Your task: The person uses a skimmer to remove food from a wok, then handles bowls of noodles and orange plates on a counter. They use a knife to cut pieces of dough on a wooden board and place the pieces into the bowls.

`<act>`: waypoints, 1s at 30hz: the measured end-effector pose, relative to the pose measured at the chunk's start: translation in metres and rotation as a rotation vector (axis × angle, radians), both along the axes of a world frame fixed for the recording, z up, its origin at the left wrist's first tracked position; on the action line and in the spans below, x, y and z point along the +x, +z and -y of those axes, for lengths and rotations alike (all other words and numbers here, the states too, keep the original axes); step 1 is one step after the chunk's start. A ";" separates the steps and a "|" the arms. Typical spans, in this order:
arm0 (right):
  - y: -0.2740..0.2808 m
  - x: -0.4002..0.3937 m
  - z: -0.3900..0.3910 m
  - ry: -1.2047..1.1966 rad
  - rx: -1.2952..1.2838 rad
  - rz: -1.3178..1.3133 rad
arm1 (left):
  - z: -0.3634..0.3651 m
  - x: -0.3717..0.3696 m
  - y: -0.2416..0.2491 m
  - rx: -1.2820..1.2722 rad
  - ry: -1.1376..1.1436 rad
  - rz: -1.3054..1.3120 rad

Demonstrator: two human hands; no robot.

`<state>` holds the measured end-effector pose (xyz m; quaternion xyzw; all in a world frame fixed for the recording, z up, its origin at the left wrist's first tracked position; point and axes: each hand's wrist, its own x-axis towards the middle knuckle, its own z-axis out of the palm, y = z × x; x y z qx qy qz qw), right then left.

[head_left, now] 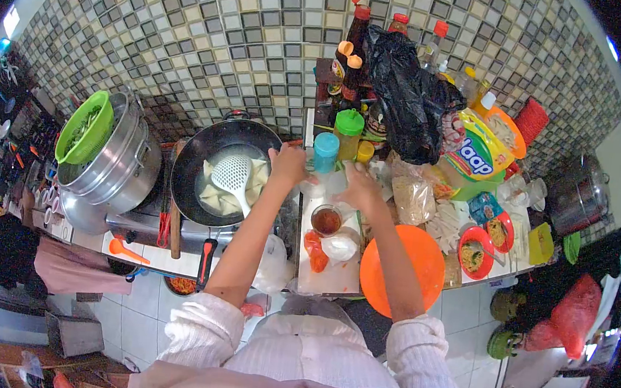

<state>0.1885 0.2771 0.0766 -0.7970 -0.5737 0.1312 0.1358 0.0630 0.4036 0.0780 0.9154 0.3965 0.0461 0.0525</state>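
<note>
Both hands at centre frame, over the join of stove and counter. Left hand: fingers loosely bent, beside the wok's right rim. Right hand: fingers and thumb parted, bent toward the left hand. Between them lies pale translucent plastic, just below the blue-lidded jar. I can't make out whether either hand has hold of the plastic; fingertips and film blend together.

Risks, as I judge them. (1) The glass of brown liquid stands just below the plastic, near my right wrist; a low sweep, or film snagging its rim, could topple it. (2) My left forearm crosses the wok's right side in the view, near the handle of the white skimmer; dropping the elbow could knock that handle and disturb the pale folded pieces. (3) The orange basin, below my right forearm, appears to reach past the counter's front edge; a downward press there could tip it.

Orientation. Plastic: crumpled, no clear pointing end; its spread looks roughly left to right, hand to hand, though its outline is too faint to be sure. Jar: upright, lid end toward the top of the frame, long axis roughly vertical.
</note>
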 end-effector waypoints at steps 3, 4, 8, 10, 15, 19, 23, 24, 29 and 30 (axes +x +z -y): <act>-0.005 -0.001 0.011 -0.172 0.131 -0.052 | 0.000 0.004 -0.008 0.037 -0.006 0.049; -0.003 -0.006 0.021 -0.183 0.314 -0.104 | -0.001 0.005 -0.011 0.061 -0.002 0.068; 0.002 -0.043 0.065 -0.115 0.686 -0.224 | -0.001 0.010 -0.015 0.059 -0.006 0.055; -0.013 -0.067 0.081 -0.168 0.619 -0.166 | 0.000 0.013 -0.014 0.055 0.006 -0.045; -0.030 -0.093 0.091 -0.286 0.437 -0.187 | 0.009 0.015 -0.016 0.049 -0.003 0.017; -0.042 -0.100 0.092 -0.282 0.443 -0.140 | 0.008 0.014 -0.020 0.026 -0.005 0.059; -0.050 -0.096 0.098 -0.270 0.616 -0.210 | 0.000 -0.003 -0.028 -0.172 0.024 0.147; -0.054 -0.091 0.098 -0.275 0.615 -0.211 | 0.008 -0.015 -0.027 -0.141 -0.055 0.396; -0.068 -0.052 0.072 -0.390 0.915 -0.404 | 0.024 -0.025 -0.035 -0.378 -0.074 0.762; -0.074 -0.044 0.064 -0.393 0.912 -0.404 | 0.015 -0.021 -0.049 -0.326 -0.034 0.761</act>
